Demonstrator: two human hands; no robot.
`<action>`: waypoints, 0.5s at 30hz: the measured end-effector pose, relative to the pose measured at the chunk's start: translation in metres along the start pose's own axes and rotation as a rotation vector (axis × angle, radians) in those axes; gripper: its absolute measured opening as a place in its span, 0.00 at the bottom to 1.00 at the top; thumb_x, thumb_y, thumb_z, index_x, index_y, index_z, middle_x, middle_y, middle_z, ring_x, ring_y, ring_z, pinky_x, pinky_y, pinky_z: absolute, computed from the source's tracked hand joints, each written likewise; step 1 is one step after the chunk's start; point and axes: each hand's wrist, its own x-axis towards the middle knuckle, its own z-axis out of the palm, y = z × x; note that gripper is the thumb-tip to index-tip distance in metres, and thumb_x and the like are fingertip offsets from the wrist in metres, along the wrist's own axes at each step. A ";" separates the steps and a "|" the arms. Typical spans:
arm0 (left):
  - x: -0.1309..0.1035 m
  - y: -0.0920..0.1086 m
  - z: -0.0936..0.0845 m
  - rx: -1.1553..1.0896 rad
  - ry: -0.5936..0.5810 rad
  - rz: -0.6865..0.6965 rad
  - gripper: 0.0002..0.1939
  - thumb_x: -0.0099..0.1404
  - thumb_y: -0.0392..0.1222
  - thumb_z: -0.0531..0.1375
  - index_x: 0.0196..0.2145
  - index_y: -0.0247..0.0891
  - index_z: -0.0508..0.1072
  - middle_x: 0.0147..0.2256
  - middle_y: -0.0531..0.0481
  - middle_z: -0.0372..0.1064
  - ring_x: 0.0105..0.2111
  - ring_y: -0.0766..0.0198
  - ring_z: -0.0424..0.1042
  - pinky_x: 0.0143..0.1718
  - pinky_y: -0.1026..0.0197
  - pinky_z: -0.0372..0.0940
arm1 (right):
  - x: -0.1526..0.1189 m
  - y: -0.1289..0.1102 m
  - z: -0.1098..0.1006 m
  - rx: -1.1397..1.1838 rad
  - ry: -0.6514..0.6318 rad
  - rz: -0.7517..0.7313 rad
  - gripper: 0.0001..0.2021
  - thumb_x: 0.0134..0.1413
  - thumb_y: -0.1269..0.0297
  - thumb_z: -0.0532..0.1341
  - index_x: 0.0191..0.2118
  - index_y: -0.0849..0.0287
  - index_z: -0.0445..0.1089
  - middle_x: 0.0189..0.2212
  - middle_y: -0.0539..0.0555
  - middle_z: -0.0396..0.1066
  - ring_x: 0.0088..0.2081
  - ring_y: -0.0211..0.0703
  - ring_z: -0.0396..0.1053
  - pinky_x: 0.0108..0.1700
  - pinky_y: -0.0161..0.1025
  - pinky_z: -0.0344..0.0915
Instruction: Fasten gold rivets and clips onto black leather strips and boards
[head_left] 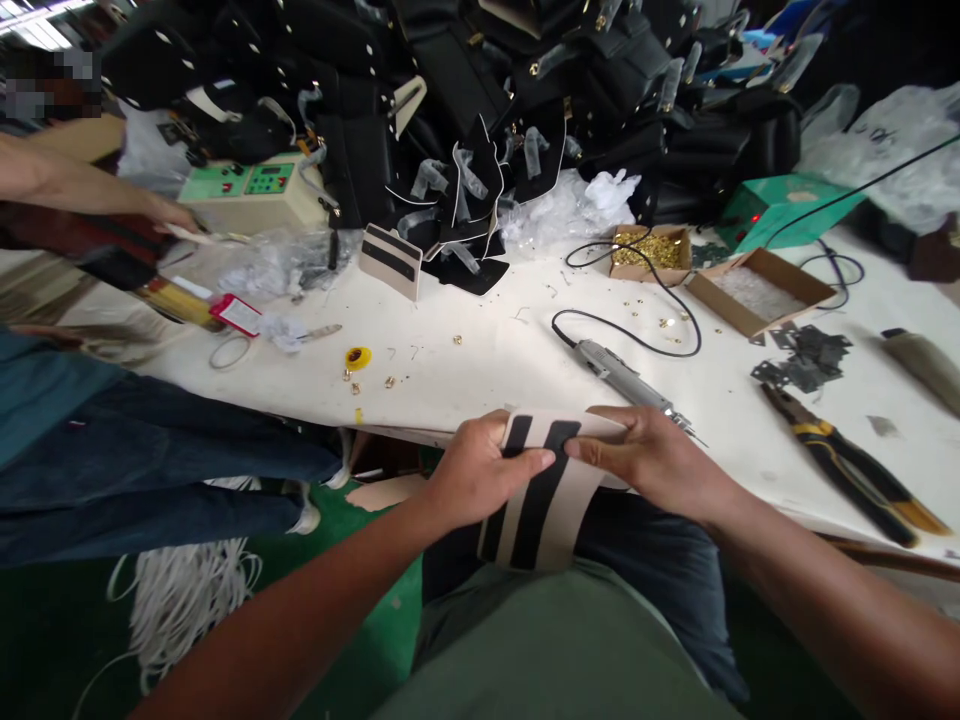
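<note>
Between my two hands is a beige panel (541,510) with two black stripes running along it, held at the table's front edge above my lap. My left hand (480,470) grips its left side, thumb pressed on the face. On the right side, my right hand (645,455) grips it the same way, thumb on a black stripe; the fingers behind are hidden. Just beyond my right hand lies a grey electric screwdriver (619,375) with a black cord. Pliers (844,455) with black and yellow handles rest farther right.
Black bags (360,160) are heaped at the back. A box of brass-coloured parts (651,252), another open cardboard box (761,290), dark metal plates (806,355) and a green power box (787,210) stand right. A yellow tape measure (358,358) lies left; a co-worker's arm (82,180) reaches in.
</note>
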 end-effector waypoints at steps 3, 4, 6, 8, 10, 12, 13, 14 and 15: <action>0.030 -0.020 -0.005 -0.258 -0.031 -0.239 0.10 0.58 0.42 0.69 0.37 0.36 0.82 0.37 0.46 0.82 0.36 0.54 0.81 0.38 0.57 0.74 | 0.041 0.013 -0.004 0.103 -0.016 0.141 0.15 0.50 0.52 0.72 0.30 0.61 0.77 0.24 0.51 0.74 0.24 0.39 0.67 0.26 0.35 0.62; 0.040 -0.027 -0.005 -0.330 -0.021 -0.301 0.11 0.56 0.41 0.70 0.37 0.35 0.82 0.36 0.45 0.82 0.35 0.54 0.81 0.38 0.56 0.74 | 0.054 0.018 -0.004 0.109 0.003 0.176 0.14 0.49 0.54 0.72 0.30 0.62 0.76 0.25 0.52 0.75 0.25 0.39 0.67 0.26 0.35 0.62; 0.057 -0.042 -0.004 -0.403 -0.013 -0.388 0.13 0.52 0.39 0.71 0.37 0.34 0.82 0.36 0.44 0.82 0.34 0.54 0.81 0.38 0.55 0.75 | 0.074 0.028 -0.002 0.098 0.029 0.248 0.11 0.49 0.58 0.71 0.29 0.62 0.75 0.25 0.53 0.75 0.26 0.40 0.68 0.25 0.34 0.62; 0.067 -0.054 -0.002 -0.394 -0.021 -0.429 0.13 0.50 0.37 0.71 0.36 0.34 0.81 0.36 0.43 0.82 0.34 0.53 0.81 0.38 0.53 0.75 | 0.085 0.035 0.001 0.074 0.034 0.311 0.09 0.49 0.60 0.69 0.29 0.61 0.75 0.24 0.53 0.75 0.25 0.40 0.68 0.24 0.34 0.61; 0.072 -0.061 0.000 -0.365 -0.030 -0.437 0.13 0.50 0.36 0.70 0.36 0.34 0.82 0.36 0.44 0.82 0.34 0.52 0.81 0.39 0.53 0.75 | 0.089 0.039 0.004 0.050 0.030 0.346 0.09 0.49 0.60 0.68 0.28 0.60 0.74 0.23 0.52 0.74 0.24 0.39 0.68 0.23 0.33 0.61; 0.073 -0.063 -0.001 -0.314 -0.036 -0.412 0.12 0.50 0.36 0.70 0.35 0.35 0.82 0.36 0.45 0.82 0.35 0.52 0.80 0.39 0.54 0.74 | 0.088 0.041 0.006 0.040 0.032 0.361 0.09 0.49 0.60 0.68 0.26 0.60 0.73 0.22 0.52 0.73 0.23 0.39 0.68 0.22 0.32 0.61; 0.073 -0.063 -0.003 -0.251 -0.047 -0.380 0.10 0.51 0.36 0.70 0.34 0.35 0.81 0.36 0.45 0.81 0.36 0.52 0.80 0.39 0.54 0.74 | 0.088 0.041 0.007 0.037 0.033 0.362 0.09 0.49 0.60 0.68 0.26 0.59 0.73 0.21 0.52 0.73 0.23 0.39 0.68 0.22 0.32 0.61; 0.073 -0.061 -0.005 -0.159 -0.064 -0.339 0.09 0.52 0.38 0.70 0.33 0.36 0.81 0.36 0.46 0.81 0.37 0.52 0.80 0.40 0.55 0.73 | 0.088 0.041 0.008 0.026 0.036 0.363 0.09 0.50 0.60 0.68 0.26 0.59 0.72 0.21 0.52 0.72 0.23 0.39 0.67 0.22 0.33 0.61; 0.074 -0.060 -0.007 -0.038 -0.080 -0.295 0.08 0.53 0.41 0.69 0.33 0.37 0.81 0.36 0.47 0.81 0.38 0.51 0.80 0.40 0.55 0.73 | 0.088 0.041 0.008 -0.004 0.035 0.368 0.09 0.51 0.60 0.67 0.26 0.59 0.72 0.21 0.52 0.72 0.23 0.39 0.68 0.22 0.33 0.62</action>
